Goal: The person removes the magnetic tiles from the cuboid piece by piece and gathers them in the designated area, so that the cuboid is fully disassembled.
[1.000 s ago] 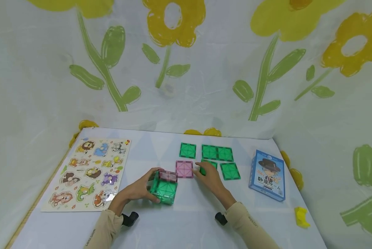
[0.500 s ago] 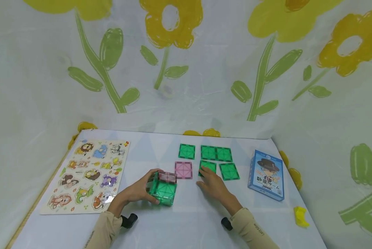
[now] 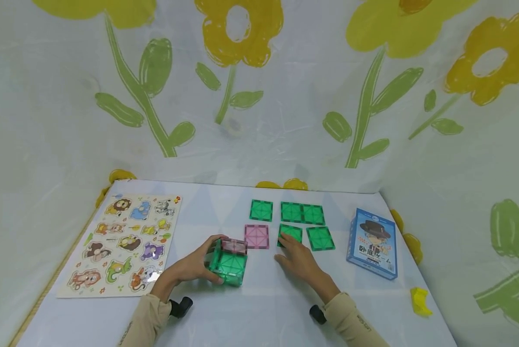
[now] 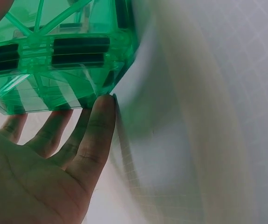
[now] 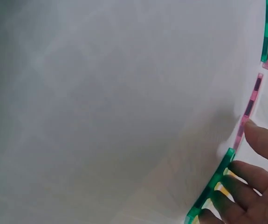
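Note:
My left hand [image 3: 193, 264] grips a small box built of see-through green and pink magnetic tiles [image 3: 232, 266], thumb at the near side and fingers behind. In the left wrist view several fingertips touch the box's green wall [image 4: 40, 91]. To the right, my right hand [image 3: 302, 262] reaches over the table with loosely extended fingers. Its fingertips lie at the left edge of a flat green square tile [image 3: 293, 232]; the right wrist view shows that green tile [image 5: 213, 184] edge-on against them. A pink square tile [image 3: 256, 236] lies flat between box and right hand.
Farther back lie a single green tile [image 3: 261, 210] and a joined pair of green tiles [image 3: 303, 212], with another green tile [image 3: 320, 238] at right. An animal puzzle board [image 3: 125, 246] lies left. A blue game box [image 3: 373, 244] and a yellow piece [image 3: 421, 302] are at right.
My right hand has drawn back from beside the pink tile and shifted slightly right, to the green tile's near left edge. The left hand and its box have stayed put.

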The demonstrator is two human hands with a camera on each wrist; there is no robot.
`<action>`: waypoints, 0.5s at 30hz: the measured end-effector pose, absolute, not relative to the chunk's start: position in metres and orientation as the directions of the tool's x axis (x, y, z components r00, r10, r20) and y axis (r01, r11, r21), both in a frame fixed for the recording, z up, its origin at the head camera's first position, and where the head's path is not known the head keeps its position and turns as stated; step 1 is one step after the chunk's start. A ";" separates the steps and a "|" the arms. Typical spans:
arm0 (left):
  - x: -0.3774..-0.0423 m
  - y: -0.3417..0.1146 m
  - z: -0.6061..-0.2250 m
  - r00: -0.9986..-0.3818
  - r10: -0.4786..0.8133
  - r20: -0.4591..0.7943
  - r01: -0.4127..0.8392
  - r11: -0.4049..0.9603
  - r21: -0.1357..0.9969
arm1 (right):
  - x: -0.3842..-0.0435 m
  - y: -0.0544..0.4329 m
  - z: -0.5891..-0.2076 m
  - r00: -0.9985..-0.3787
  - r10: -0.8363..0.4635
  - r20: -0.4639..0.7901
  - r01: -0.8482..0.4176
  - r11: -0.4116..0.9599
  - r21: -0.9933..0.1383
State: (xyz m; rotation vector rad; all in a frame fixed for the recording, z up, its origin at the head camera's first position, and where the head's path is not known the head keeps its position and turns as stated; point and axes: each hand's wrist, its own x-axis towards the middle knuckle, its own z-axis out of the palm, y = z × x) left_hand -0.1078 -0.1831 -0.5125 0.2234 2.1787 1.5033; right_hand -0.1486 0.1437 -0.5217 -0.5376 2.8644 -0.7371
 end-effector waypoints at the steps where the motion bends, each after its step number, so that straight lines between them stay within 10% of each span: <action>1: -0.108 -0.183 -0.512 -0.871 0.395 -0.292 -0.133 0.382 0.915 | -0.149 0.144 -0.521 -0.926 -0.375 -0.040 -0.308 0.813 -0.493; 15: -0.105 -0.198 -0.504 -0.818 0.522 -0.241 -0.087 0.302 0.950 | -0.144 0.136 -0.513 -0.914 -0.399 -0.070 -0.294 0.774 -0.561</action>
